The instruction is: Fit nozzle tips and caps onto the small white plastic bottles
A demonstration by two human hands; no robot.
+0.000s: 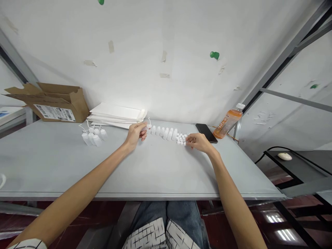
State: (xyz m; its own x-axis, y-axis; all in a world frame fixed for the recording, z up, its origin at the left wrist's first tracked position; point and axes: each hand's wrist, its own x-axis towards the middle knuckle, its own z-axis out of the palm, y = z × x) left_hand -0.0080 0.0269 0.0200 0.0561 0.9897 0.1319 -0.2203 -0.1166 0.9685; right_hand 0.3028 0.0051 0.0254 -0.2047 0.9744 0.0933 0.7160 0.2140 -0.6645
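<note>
My left hand (135, 135) pinches a small white plastic bottle (148, 126) with a thin loop of white string at its top. To the right of that hand, a row of similar small white bottles (163, 133) stands on the grey table (155, 173). The row ends in a cluster of small white caps (181, 139). My right hand (199, 143) has its fingertips at the cluster's right end, and I cannot tell whether it holds a cap. Several white bottles with string loops (92, 137) stand farther left.
A stack of white paper sheets or bags (116, 115) lies at the table's back edge. A black phone (206, 133) and an orange drink bottle (228, 121) lie back right. An open cardboard box (52, 103) stands back left. A white computer mouse (284, 156) sits on a dark side table (298, 166).
</note>
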